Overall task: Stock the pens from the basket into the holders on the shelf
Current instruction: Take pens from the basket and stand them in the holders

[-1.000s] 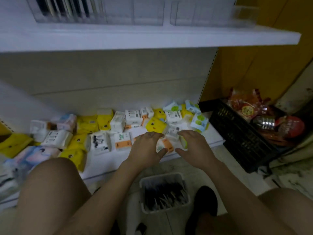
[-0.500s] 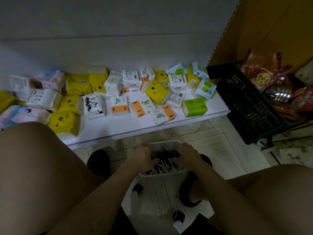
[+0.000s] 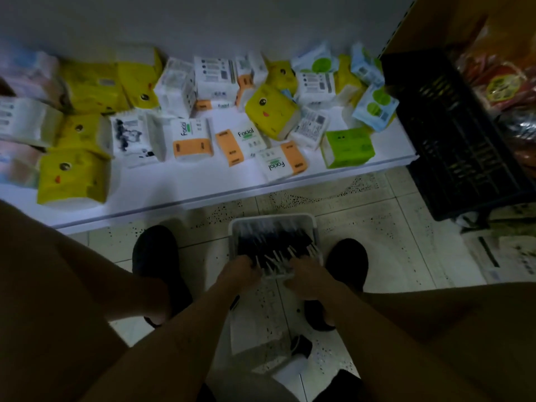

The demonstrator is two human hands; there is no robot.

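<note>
- Nearest, the person's bare legs frame the view on both sides. They are crouched over the tiled floor (image 3: 377, 242), with a dark shoe (image 3: 156, 256) on either side of the work.
- The left hand (image 3: 240, 274) and right hand (image 3: 307, 278) meet the near end of the white basket (image 3: 272, 219), left and right of its middle. The fingers of both bend down into that end. It is too dim and blurred to tell whether they pinch pens, hook the rim or only touch.
- The pens (image 3: 275, 242) lie in the basket, on the floor between the shoes. They are dark-bodied with pale tips, packed roughly parallel and fanned toward the hands.
- The step in hand looks like gathering a bunch. It would go best if the hands scoop inward from both sides and square the pens so their ends line up. Taking only what one hand can close round should stop any slipping out on the way up.
- The holders are not in view, so none appears stocked from here, and the task seems early.
- Beyond the basket, a low white shelf (image 3: 179, 195) carries loose tissue packs (image 3: 191, 137) in yellow, white-and-orange, green and blue. They lie flat and jumbled, and some overlap.
- Far right, a black slatted crate (image 3: 452, 134) sits just beside the shelf end and holds red snack packets (image 3: 504, 82).
</note>
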